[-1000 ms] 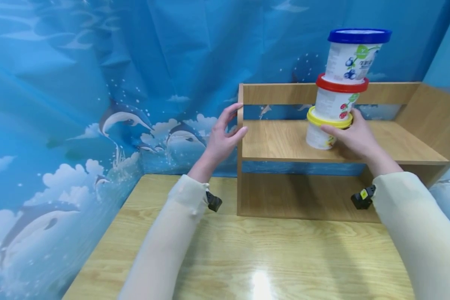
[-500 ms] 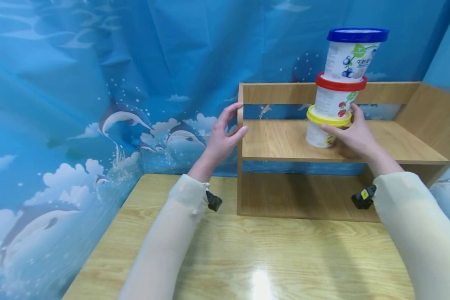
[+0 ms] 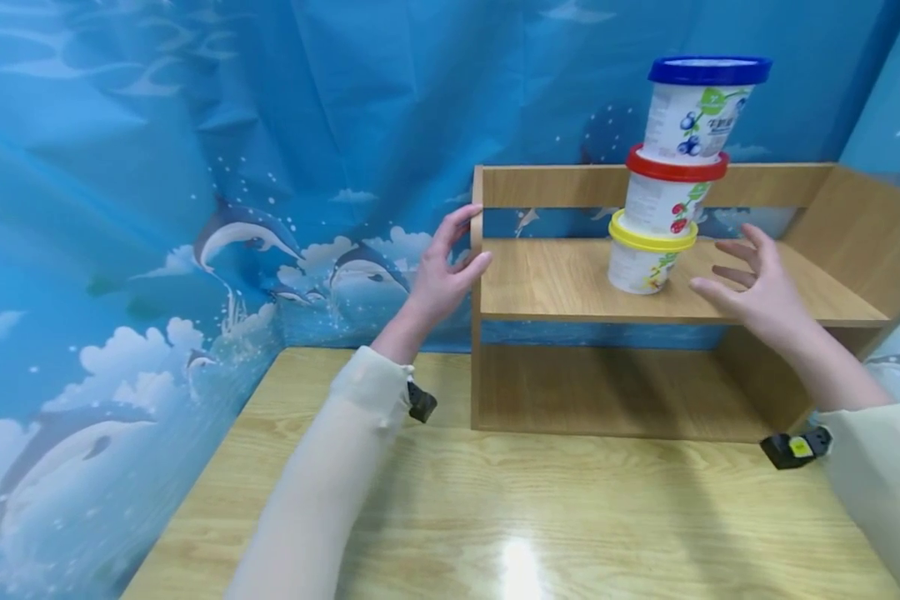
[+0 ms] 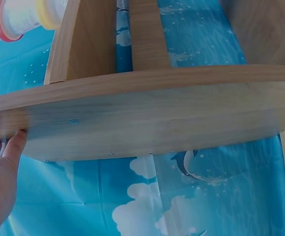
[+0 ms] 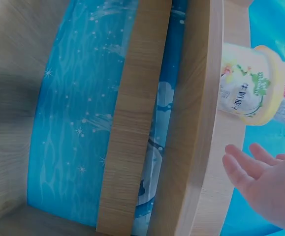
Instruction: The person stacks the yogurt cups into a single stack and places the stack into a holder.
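Note:
Three white tubs stand stacked on the upper shelf of a wooden rack. At the bottom is the yellow-rimmed tub, then the red-rimmed tub, and on top the blue-rimmed tub, each a little off line with the one below. My right hand hovers to the right of the stack, fingers spread and holding nothing; the right wrist view shows a gap between it and the yellow-rimmed tub. With its fingers on the outer face, my left hand touches the rack's left side panel.
The wooden rack has an upper shelf and a lower level, with a high right side panel. It stands on a wood-grain table. Behind hangs a blue curtain printed with dolphins.
My right hand has let go of the yellow-rimmed tub and moved away to the right and toward me. The stack stays standing on the shelf. My left hand keeps its place.

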`<state>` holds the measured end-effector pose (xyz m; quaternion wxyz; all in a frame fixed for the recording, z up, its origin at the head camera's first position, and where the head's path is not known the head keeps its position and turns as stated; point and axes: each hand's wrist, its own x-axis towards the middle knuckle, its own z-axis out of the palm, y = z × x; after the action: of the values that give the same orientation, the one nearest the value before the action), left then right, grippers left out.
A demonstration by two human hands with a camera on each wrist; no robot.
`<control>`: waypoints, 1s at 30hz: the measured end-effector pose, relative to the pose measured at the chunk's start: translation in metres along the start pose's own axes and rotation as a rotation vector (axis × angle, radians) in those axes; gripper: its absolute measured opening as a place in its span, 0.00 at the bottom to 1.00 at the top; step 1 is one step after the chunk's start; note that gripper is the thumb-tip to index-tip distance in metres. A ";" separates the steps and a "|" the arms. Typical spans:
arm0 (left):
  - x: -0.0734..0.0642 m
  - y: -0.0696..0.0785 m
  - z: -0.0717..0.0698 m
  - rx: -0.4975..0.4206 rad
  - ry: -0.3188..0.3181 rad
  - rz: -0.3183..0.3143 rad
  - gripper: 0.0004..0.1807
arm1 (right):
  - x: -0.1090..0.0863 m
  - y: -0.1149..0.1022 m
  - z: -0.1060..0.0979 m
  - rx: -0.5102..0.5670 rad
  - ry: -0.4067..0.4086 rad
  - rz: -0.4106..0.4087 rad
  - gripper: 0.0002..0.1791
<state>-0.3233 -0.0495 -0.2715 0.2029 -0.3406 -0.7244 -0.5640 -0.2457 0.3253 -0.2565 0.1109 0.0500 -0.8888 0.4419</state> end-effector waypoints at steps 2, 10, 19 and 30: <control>0.000 0.000 -0.001 0.007 0.000 -0.005 0.31 | -0.008 0.001 0.000 -0.005 0.003 -0.016 0.51; -0.001 0.001 -0.005 0.080 -0.033 -0.018 0.32 | -0.039 0.004 0.003 0.002 0.034 -0.092 0.50; -0.010 0.014 -0.017 0.229 -0.100 -0.091 0.43 | -0.071 0.013 0.010 -0.095 0.070 -0.166 0.54; -0.091 0.041 -0.053 0.446 -0.230 -0.213 0.48 | -0.100 0.026 0.029 -0.455 0.066 -0.157 0.69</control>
<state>-0.2360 -0.1186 -0.2910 0.1288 -0.2712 -0.8808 -0.3661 -0.1580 0.3172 -0.3180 0.1822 0.0781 -0.9548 0.2215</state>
